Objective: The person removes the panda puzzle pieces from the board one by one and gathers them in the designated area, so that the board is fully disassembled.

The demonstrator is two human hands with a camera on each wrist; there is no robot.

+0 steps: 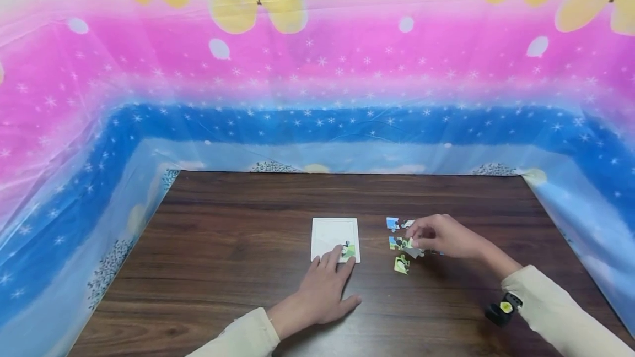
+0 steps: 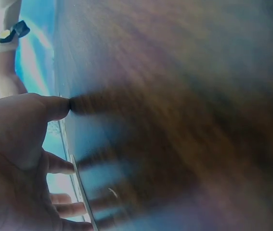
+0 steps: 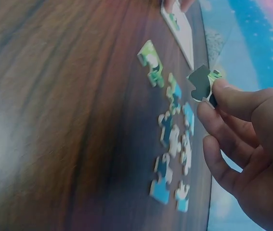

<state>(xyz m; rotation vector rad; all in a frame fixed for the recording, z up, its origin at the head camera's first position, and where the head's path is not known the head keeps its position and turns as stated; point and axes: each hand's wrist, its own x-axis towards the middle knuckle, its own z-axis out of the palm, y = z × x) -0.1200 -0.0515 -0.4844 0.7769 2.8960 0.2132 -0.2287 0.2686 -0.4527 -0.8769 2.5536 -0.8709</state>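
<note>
A white puzzle tray (image 1: 324, 231) lies flat on the table, with a green puzzle piece (image 1: 350, 251) in its lower right corner. My left hand (image 1: 323, 292) rests with spread, fairly straight fingers at the tray's near edge. In the left wrist view, the fingertips meet the tray's thin edge (image 2: 82, 190). Thumb and fingers of my right hand (image 1: 442, 237) pinch a puzzle piece (image 3: 201, 82), its dark grey side showing in the right wrist view. It is held just above several loose puzzle pieces (image 3: 174, 139). A green and white piece (image 1: 402, 264) lies nearest to me.
Dark wood-grain table (image 1: 238, 225) lies under everything. A blue and pink patterned cloth (image 1: 317, 125) stands around its back and sides. A blue piece (image 1: 392, 223) lies at the far end of the loose pieces. A black band (image 1: 503, 308) sits on the right wrist.
</note>
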